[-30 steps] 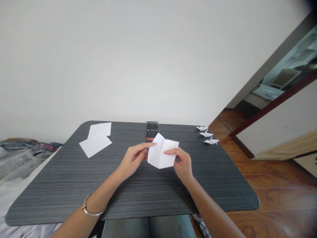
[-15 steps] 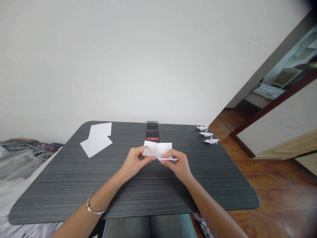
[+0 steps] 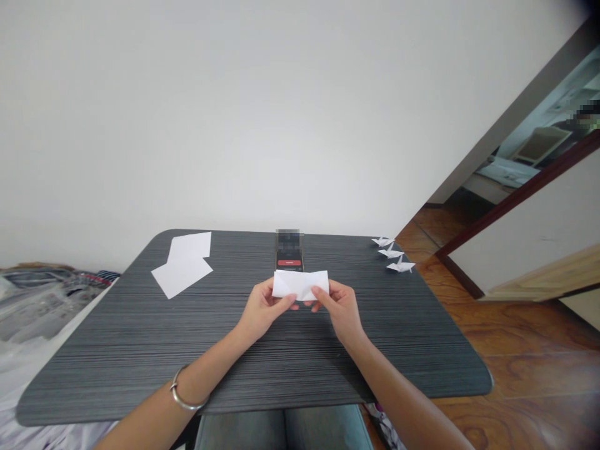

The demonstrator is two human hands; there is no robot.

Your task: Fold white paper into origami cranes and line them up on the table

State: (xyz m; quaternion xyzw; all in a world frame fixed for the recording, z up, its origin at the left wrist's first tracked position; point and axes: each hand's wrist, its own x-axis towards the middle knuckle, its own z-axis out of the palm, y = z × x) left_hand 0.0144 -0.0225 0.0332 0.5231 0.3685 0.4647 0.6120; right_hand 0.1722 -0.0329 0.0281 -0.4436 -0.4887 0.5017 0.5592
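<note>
A folded sheet of white paper (image 3: pixel 300 283), now a flat wide rectangle, is held up between both hands over the middle of the dark table. My left hand (image 3: pixel 264 306) grips its left end, thumb on the front face and fingers behind. At the right end, my right hand (image 3: pixel 340 307) pinches it the same way, its thumb pressed on the lower front. Just behind the paper lies a phone (image 3: pixel 289 255) with a red bar on its screen; the paper's top edge meets its lower end in view.
Two white paper sheets (image 3: pixel 182 275) overlap at the table's far left. Three folded paper cranes (image 3: pixel 390 253) stand in a row near the far right edge. The dark wood-grain table (image 3: pixel 140 350) backs onto a white wall. Clear plastic bags (image 3: pixel 37 306) lie left of it.
The paper has gone from partly opened, with flaps spread in a V, to a flat rectangle. My right thumb has moved up onto its front face.
</note>
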